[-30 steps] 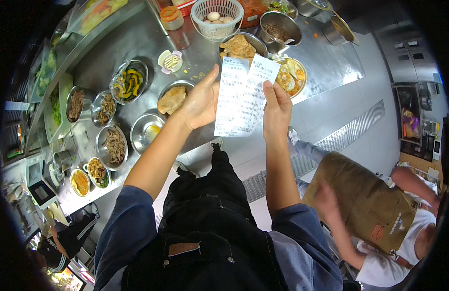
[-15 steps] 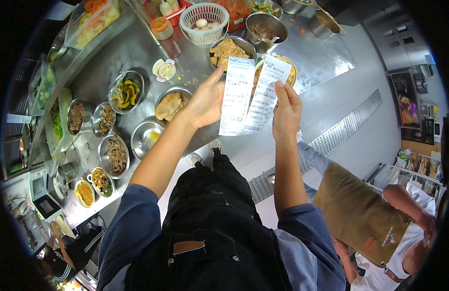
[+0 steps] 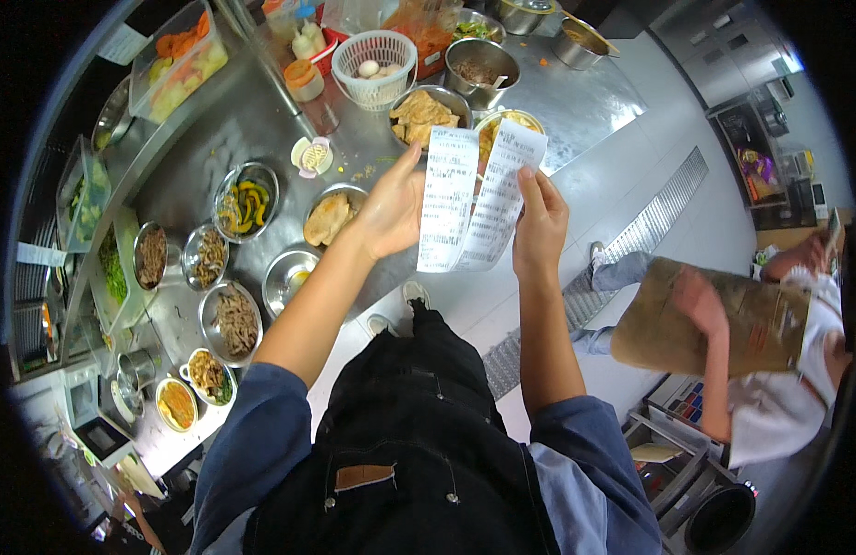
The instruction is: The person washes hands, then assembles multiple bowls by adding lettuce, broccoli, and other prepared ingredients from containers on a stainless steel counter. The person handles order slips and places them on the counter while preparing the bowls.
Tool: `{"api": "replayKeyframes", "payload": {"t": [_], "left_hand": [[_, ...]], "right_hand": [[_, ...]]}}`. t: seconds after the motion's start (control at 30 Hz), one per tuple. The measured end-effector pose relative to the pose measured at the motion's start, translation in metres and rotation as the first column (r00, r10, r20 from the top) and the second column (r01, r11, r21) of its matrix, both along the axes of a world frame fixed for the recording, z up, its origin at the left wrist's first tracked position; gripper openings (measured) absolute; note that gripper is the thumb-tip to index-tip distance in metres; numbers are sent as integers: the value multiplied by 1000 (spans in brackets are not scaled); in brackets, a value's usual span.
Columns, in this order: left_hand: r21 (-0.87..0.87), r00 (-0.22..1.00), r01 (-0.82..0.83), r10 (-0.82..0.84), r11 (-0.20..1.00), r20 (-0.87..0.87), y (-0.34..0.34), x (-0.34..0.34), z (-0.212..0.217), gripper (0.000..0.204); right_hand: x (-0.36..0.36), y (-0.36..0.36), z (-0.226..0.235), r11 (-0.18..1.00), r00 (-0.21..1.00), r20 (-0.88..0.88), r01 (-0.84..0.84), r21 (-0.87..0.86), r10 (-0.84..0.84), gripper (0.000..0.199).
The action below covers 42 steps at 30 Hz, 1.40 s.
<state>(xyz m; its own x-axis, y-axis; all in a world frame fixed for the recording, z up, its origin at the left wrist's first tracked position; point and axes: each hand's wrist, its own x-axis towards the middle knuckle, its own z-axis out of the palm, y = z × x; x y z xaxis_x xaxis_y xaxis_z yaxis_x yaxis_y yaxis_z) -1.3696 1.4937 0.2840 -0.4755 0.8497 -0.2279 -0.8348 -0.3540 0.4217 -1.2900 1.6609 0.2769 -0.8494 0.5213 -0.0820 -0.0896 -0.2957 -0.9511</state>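
Two long white printed receipts are held up side by side in front of me, over the table edge. My left hand (image 3: 391,205) pinches the left receipt (image 3: 446,199) at its left side, thumb on the front. In my right hand (image 3: 541,222) the right receipt (image 3: 504,190) is gripped between thumb and fingers at its right edge. The lower parts of the slips overlap. Behind them stand a metal bowl of flat golden fried pieces (image 3: 423,116) and a partly hidden yellowish bowl (image 3: 529,118). Below my left wrist lies a bowl with a browned piece of food (image 3: 331,217).
Several metal bowls of food, including sliced green-and-yellow vegetables (image 3: 246,203) and meat strips (image 3: 235,322), cover the steel table (image 3: 594,106) at left. A white basket (image 3: 377,83) holds eggs. At right stands a co-worker in a brown apron (image 3: 724,310). A floor grate (image 3: 654,208) runs behind.
Both receipts stay in my hands, slightly lower in view. The view has shifted a little. The co-worker at right has turned and moved, with an arm now across the apron.
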Motion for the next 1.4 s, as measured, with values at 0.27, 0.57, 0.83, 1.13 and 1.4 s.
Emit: {"api": "replayKeyframes", "payload": {"t": [0.27,0.57,0.83,1.13,1.4], "left_hand": [[-60,984,91,-99,994,-147,-4,4,20,71],[-94,967,89,-109,992,-232,15,-9,26,66],[14,981,59,-55,998,-184,15,-12,29,61],[49,973,-68,77,996,-219,-20,-23,43,61],[127,951,-200,224,971,-214,-55,-28,52,62]], "right_hand": [[30,0,14,966,993,-88,54,-251,-79,24],[69,4,-7,964,989,-49,127,-233,-142,26],[68,7,-2,965,991,-94,70,-253,-97,26],[28,2,14,971,991,-123,-75,-228,47,24],[-10,-8,24,944,970,-117,-237,-229,215,22]]}}
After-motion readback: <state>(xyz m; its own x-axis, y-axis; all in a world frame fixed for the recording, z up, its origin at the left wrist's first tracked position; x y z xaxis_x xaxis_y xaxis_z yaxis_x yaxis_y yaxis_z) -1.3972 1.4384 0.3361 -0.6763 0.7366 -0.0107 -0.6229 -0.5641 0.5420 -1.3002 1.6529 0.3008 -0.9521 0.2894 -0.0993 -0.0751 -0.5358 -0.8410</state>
